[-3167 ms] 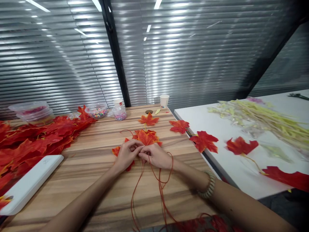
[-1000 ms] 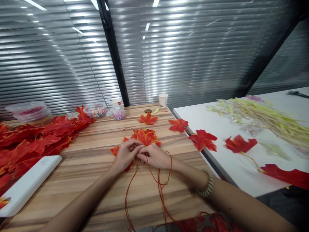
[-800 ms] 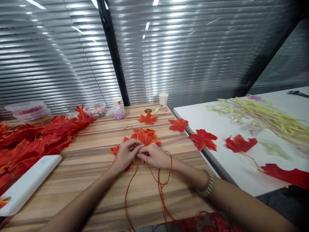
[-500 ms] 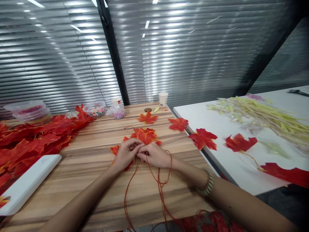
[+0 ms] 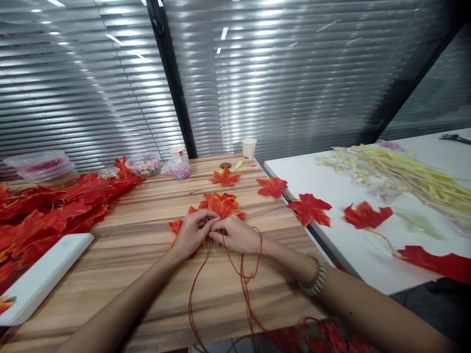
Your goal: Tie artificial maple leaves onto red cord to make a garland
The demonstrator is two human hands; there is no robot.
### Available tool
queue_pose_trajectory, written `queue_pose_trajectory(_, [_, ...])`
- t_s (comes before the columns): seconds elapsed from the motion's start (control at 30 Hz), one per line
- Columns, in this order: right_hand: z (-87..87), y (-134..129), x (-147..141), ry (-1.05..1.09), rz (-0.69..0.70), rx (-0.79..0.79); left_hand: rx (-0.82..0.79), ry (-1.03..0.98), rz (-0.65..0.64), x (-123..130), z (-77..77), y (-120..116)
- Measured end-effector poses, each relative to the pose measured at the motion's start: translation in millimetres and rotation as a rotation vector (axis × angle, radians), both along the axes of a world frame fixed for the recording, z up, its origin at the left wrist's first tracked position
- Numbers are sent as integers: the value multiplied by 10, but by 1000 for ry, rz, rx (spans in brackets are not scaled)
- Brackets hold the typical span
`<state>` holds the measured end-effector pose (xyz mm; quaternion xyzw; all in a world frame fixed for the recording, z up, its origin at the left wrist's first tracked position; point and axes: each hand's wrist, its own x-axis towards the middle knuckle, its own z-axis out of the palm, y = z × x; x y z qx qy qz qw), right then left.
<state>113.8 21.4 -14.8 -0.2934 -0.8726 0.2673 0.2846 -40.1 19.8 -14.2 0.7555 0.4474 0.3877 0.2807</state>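
My left hand [image 5: 194, 229] and my right hand [image 5: 235, 234] meet over the wooden table, fingertips pinched together. A thin red-brown cord [image 5: 194, 289] runs out from between the fingers of both hands and hangs in loose loops past the table's front edge. Just beyond the fingertips lie orange-red artificial maple leaves [image 5: 222, 204], partly covered by the hands. Another leaf [image 5: 175, 226] shows to the left of my left hand. The exact spot where the fingers grip the cord is hidden.
A pile of red leaves [image 5: 81, 196] and a white power bank [image 5: 47, 277] lie left. Behind stand bead tubs [image 5: 147, 165] and a paper cup [image 5: 249, 148]. More leaves [image 5: 311, 209] trail right onto a white table [image 5: 382, 274] with yellow stems [image 5: 412, 171].
Both hands stay pinched together in nearly the same place. The whole view has shifted very slightly; the cord and leaves look unchanged.
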Motion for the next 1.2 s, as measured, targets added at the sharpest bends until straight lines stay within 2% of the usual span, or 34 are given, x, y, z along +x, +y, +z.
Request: queue_pose_trajectory(1.2, [21, -8, 0, -3, 0, -21, 36, 26, 9, 7, 23, -12])
